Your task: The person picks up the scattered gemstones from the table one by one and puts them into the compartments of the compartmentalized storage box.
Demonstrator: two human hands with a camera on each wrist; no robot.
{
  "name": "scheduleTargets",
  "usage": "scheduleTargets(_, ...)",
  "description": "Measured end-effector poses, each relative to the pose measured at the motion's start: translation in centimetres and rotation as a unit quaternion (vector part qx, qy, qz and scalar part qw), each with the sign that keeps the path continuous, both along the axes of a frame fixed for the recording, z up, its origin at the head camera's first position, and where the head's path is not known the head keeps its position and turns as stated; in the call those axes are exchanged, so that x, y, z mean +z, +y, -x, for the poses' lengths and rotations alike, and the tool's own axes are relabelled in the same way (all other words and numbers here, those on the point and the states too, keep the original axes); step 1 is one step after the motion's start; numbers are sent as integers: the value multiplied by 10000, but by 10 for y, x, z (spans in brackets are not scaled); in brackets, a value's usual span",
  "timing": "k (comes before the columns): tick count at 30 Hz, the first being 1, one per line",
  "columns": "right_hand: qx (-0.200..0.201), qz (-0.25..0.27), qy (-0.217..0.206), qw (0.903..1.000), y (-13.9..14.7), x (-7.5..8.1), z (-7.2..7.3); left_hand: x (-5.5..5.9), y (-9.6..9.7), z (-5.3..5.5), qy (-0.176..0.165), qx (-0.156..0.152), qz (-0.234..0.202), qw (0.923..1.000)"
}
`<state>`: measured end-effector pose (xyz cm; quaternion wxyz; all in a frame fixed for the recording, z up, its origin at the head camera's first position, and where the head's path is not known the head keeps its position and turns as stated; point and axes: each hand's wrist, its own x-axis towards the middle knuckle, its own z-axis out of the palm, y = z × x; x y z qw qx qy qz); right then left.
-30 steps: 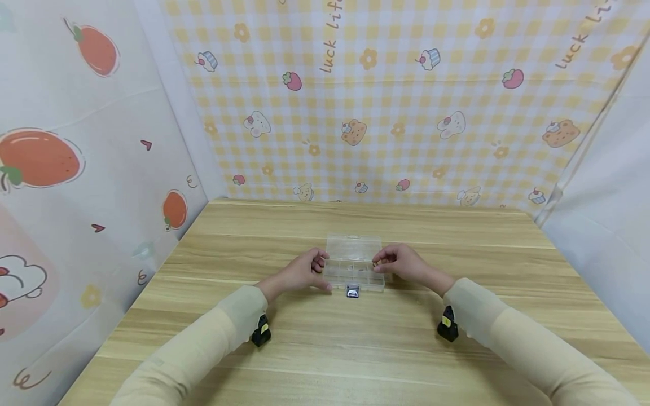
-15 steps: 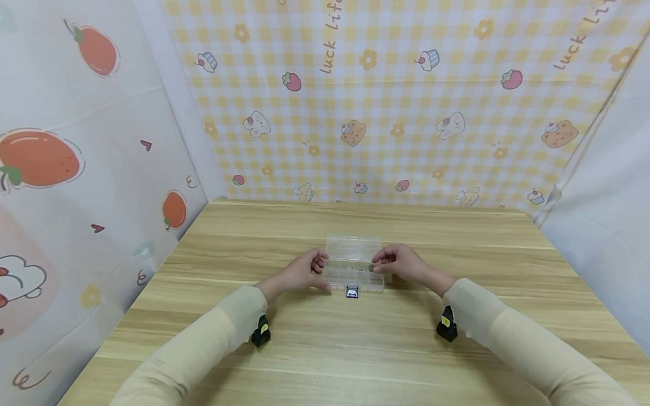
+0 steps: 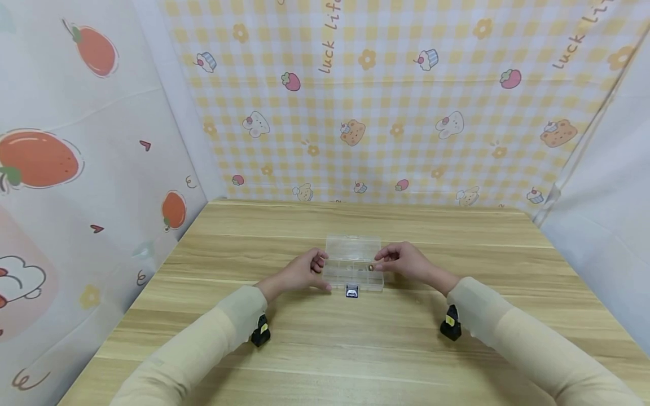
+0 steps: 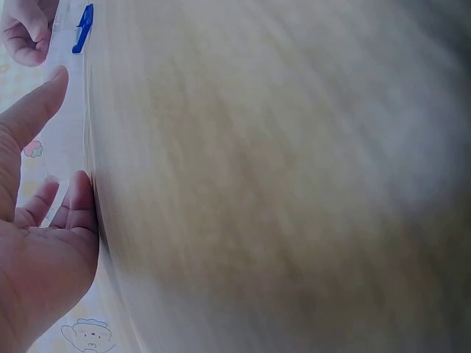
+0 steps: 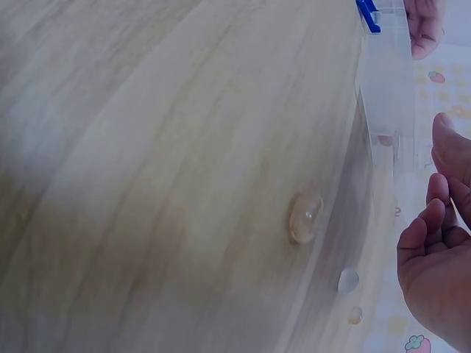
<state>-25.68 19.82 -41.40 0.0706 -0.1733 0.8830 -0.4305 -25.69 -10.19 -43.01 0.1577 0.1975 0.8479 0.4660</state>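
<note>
Two hands flank a clear compartment box [image 3: 354, 263] near the middle of the tabletop [image 3: 355, 349]. The left hand [image 3: 301, 274] curls its grip round the box's left end. The right hand [image 3: 406, 262] has loosely bent fingers beside the right end, touching a small brown bead [image 3: 370, 268].

light: bright, even, soft | shadows: faint, under the sleeves on the table [image 3: 325, 338] | head view: sharp, wide-angle bend at the edges | wrist views: blurred, washed out, the tabletop smeared; right one shows droplet-like spots | glare: none
</note>
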Motion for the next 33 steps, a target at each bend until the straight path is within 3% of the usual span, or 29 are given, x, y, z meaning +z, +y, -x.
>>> scheduleTargets(11,-44,-142,108,9998,18,5,-5,-1,0,1,7,-19,-104,9999)
scheduleTargets(12,-49,-108,96,9999,20,6,-6,3,1,-2,-12,-23,-133,9999)
scheduleTargets(18,-28,227,-102,9997,33,9,-13,1,0,0,-18,-34,-144,9999)
scheduleTargets(19,-30,262,-133,9996,36,8,-14,-4,0,3,-5,-32,-124,9999)
scheduleTargets(33,-224,171,-41,9996,78,5,-32,-7,-1,5,-9,12,-108,9999)
